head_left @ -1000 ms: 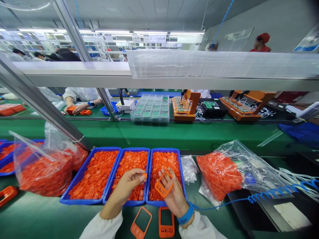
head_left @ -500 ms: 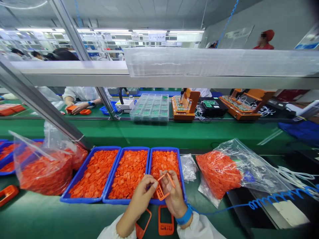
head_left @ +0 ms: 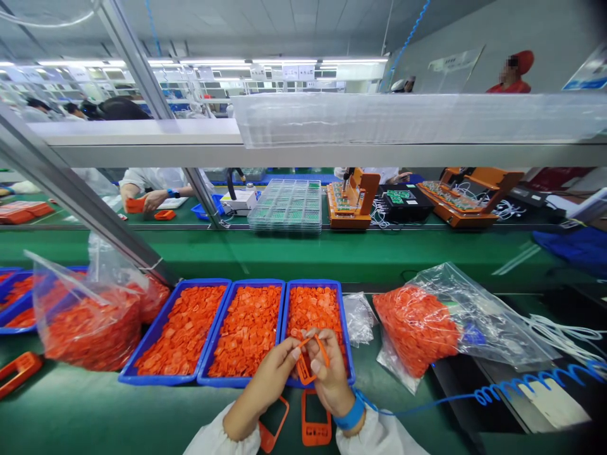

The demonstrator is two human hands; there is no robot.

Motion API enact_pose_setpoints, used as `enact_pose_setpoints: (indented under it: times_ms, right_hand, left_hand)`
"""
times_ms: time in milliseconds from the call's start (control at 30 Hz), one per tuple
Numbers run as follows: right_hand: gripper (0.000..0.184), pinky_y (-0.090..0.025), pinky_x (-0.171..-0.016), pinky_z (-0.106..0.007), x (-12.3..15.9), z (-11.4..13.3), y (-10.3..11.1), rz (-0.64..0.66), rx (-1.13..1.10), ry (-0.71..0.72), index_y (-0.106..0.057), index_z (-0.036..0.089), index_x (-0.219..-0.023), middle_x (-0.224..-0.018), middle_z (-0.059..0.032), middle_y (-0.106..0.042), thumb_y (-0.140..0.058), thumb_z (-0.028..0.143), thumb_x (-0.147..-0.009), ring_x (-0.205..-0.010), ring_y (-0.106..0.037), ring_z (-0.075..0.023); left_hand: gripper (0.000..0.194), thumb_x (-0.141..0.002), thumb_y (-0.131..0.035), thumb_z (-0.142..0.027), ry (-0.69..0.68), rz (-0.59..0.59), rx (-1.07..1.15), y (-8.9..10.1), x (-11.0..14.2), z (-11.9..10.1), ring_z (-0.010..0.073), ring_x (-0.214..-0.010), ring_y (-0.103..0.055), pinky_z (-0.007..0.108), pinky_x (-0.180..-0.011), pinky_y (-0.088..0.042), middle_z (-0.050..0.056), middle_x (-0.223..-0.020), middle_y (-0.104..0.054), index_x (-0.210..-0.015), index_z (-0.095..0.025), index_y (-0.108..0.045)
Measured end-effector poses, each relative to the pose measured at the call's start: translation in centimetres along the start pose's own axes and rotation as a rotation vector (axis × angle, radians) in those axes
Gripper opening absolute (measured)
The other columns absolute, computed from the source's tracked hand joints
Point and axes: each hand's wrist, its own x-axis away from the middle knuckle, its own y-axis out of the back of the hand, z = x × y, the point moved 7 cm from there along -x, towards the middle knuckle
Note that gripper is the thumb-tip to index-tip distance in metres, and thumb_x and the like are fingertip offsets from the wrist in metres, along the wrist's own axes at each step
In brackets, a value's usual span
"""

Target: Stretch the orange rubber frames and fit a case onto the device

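Left arm: reaches in from the near edge, white sleeve (head_left: 222, 436) pushed back from the wrist, forearm slanting far and right.
Left hand (head_left: 275, 370): back of the hand up, fingers curled, thumb and forefinger brought together at the left side of the orange frame (head_left: 304, 371); whether they grip the frame or a small piece is hidden.
Right arm: comes from the near right, slanting far and left, with a blue wristband (head_left: 349, 414) and its coiled cord (head_left: 497, 393) trailing right.
Right hand (head_left: 332, 373): turned inward, fingers bent behind the frame, thumb on the near side, gripping it.
Orange frame: tilted between both hands, above the near end of the right blue tray (head_left: 348, 344), which is full of small orange pieces (head_left: 315, 306).
Beneath the hands: two more frames lie on the green table (head_left: 128, 420), the left one (head_left: 268, 440) slanted and partly covered by the left wrist, the right one (head_left: 316, 435) nearly straight.
Right side: a clear bag of orange pieces (head_left: 417, 328) lies beyond the tray.
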Motion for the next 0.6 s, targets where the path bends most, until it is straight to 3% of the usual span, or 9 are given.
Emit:
enact_pose_setpoints:
  times_ms: [167,300,367,500,600]
  right_hand:
    - [0.045,-0.049,-0.110,-0.043,0.3,0.1,-0.3,0.042,0.052,0.023,-0.067,0.032,-0.106,-0.112,-0.0018,-0.073,-0.096,0.038,-0.073,-0.119,-0.069,-0.0253]
    - [0.048,-0.050,-0.111,-0.043,0.2,0.0,-0.1,0.012,0.009,-0.014,-0.067,0.032,-0.107,-0.114,-0.0018,-0.074,-0.098,0.037,-0.071,-0.120,-0.070,-0.0260]
    - [0.049,-0.047,-0.115,-0.045,0.0,-0.2,0.2,-0.035,-0.029,-0.053,-0.067,0.032,-0.108,-0.116,-0.0020,-0.075,-0.098,0.038,-0.071,-0.125,-0.069,-0.0271]
    - [0.054,-0.043,-0.120,-0.048,-0.3,-0.6,1.0,-0.133,-0.101,-0.144,-0.067,0.032,-0.111,-0.123,-0.0047,-0.078,-0.098,0.044,-0.069,-0.131,-0.068,-0.0282]
    - [0.056,-0.041,-0.122,-0.047,-0.4,-0.9,1.3,-0.152,-0.130,-0.184,-0.067,0.032,-0.114,-0.128,-0.0059,-0.077,-0.098,0.045,-0.069,-0.134,-0.067,-0.0276]
  left_hand:
    - [0.049,-0.098,-0.056,-0.066,-0.022,-0.032,-0.076,0.2,0.3,0.3,0.0169,-0.071,-0.055,0.026,-0.067,-0.045,0.001,-0.078,-0.060,-0.087,-0.019,-0.062]
    - [0.044,-0.103,-0.049,-0.058,-0.015,0.067,-0.137,0.8,0.5,-0.3,0.0195,-0.074,-0.064,0.028,-0.070,-0.052,0.004,-0.083,-0.068,-0.098,-0.019,-0.067]
    - [0.042,-0.106,-0.043,-0.051,-0.020,0.029,-0.301,3.1,0.4,-0.6,0.0221,-0.080,-0.070,0.030,-0.075,-0.055,0.007,-0.091,-0.074,-0.110,-0.019,-0.070]
    - [0.035,-0.101,-0.045,-0.033,-0.028,-0.255,-0.816,10.1,-0.1,-0.9,0.0303,-0.110,-0.073,0.041,-0.100,-0.053,0.014,-0.116,-0.078,-0.113,-0.019,-0.075]
    - [0.032,-0.093,-0.054,-0.023,0.009,-0.253,-0.922,12.4,-0.6,0.1,0.0309,-0.118,-0.072,0.041,-0.107,-0.051,0.014,-0.123,-0.078,-0.116,-0.020,-0.077]
